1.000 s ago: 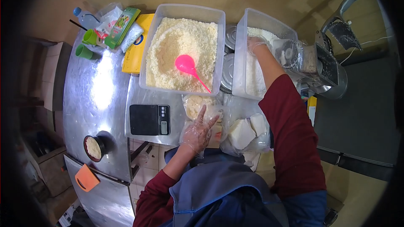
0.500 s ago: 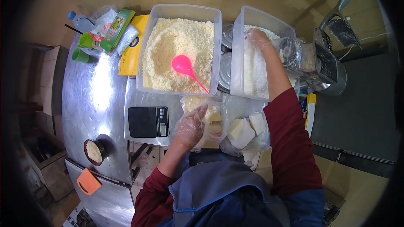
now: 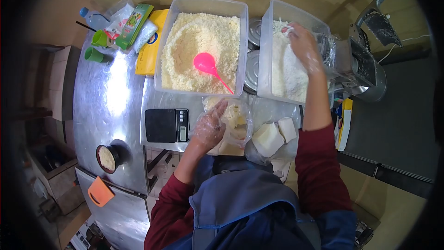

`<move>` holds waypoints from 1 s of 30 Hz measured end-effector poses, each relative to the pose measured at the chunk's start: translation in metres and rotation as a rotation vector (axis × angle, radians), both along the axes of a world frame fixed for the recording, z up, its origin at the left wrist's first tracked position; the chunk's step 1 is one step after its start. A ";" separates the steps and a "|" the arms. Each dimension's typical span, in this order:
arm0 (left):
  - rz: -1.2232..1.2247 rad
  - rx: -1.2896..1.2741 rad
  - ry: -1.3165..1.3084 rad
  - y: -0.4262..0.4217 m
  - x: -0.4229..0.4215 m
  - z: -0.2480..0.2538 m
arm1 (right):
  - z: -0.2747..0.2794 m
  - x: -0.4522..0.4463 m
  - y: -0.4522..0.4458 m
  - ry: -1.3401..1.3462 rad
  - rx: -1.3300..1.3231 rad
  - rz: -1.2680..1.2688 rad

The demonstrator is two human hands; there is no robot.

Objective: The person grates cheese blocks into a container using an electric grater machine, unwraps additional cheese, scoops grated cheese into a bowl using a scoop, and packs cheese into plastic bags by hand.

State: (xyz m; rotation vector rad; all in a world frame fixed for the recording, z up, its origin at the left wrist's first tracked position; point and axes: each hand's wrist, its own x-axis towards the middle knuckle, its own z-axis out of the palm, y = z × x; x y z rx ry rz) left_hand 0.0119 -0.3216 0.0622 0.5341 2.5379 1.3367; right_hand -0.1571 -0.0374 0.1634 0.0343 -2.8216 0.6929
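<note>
My left hand (image 3: pixel 210 127), in a clear plastic glove, holds the open mouth of a clear plastic bag (image 3: pixel 243 122) with pale pieces in it. My right hand (image 3: pixel 303 44), also gloved, is over the back of a clear tub (image 3: pixel 267 60) of white shredded stuff (image 3: pixel 289 71). Its fingertips are pressed together with a little of the white stuff. To the left, a larger tub (image 3: pixel 203 93) holds pale yellow crumbs (image 3: pixel 185 34) with a pink spoon (image 3: pixel 204 62) on top. Large white chunks (image 3: pixel 268 140) lie in a bag right of my left hand.
A black scale (image 3: pixel 162 125) lies left of the bag. A metal grinder (image 3: pixel 360 65) stands at the right. Round tins (image 3: pixel 252 67) sit between the tubs. Green cups (image 3: pixel 94 54), a bottle (image 3: pixel 95 19) and a yellow box (image 3: pixel 148 55) are back left; a dark bowl (image 3: pixel 106 159) is front left.
My left hand has gone from spread fingers over the bag to holding its mouth open. My right hand has lifted and moved right within the tub, its fingers now at the white stuff's surface.
</note>
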 end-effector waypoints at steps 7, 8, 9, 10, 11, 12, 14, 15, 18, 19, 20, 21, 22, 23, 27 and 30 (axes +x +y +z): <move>-0.049 -0.026 -0.110 -0.003 -0.015 0.006 | 0.055 0.106 -0.048 -0.464 -0.890 0.386; -0.057 -0.009 -0.111 -0.004 -0.015 0.005 | 0.041 0.115 -0.053 -0.544 -0.882 0.453; -0.066 0.007 -0.112 -0.005 -0.015 0.005 | 0.019 0.123 -0.057 -0.625 -0.874 0.520; -0.068 0.006 -0.114 -0.006 -0.015 0.007 | 0.001 0.127 -0.067 -0.716 -0.810 0.530; -0.065 0.008 -0.114 -0.008 -0.015 0.010 | -0.018 0.131 -0.076 -0.807 -0.745 0.539; -0.064 0.010 -0.114 -0.009 -0.014 0.012 | -0.046 0.142 -0.081 -0.807 -0.749 0.535; -0.074 0.020 -0.088 -0.011 -0.012 0.009 | -0.089 0.158 -0.087 -0.398 -0.092 0.554; -0.077 0.032 -0.063 -0.012 -0.010 0.007 | -0.082 0.157 -0.087 -0.399 -0.093 0.560; -0.061 0.030 -0.065 -0.013 -0.006 0.005 | -0.035 0.146 -0.089 -0.552 -0.308 0.583; -0.062 0.032 -0.064 -0.012 -0.006 0.006 | -0.020 0.136 -0.091 -0.561 -0.379 0.533; -0.061 0.031 -0.077 -0.012 -0.006 0.007 | -0.014 0.126 -0.093 -0.571 -0.450 0.484; -0.061 0.029 -0.093 -0.012 -0.003 0.008 | -0.018 0.115 -0.097 -0.574 -0.448 0.483; -0.061 0.031 -0.093 -0.011 -0.001 0.007 | -0.025 0.102 -0.104 -0.377 -0.342 0.490; -0.062 0.028 -0.060 -0.011 0.002 0.007 | -0.036 0.086 -0.113 -0.176 -0.235 0.493; -0.034 -0.018 -0.146 -0.012 0.008 0.027 | -0.131 0.038 -0.151 -0.513 0.100 0.314; -0.012 0.073 -0.164 -0.018 0.016 0.029 | -0.139 0.040 -0.161 -0.548 0.058 0.264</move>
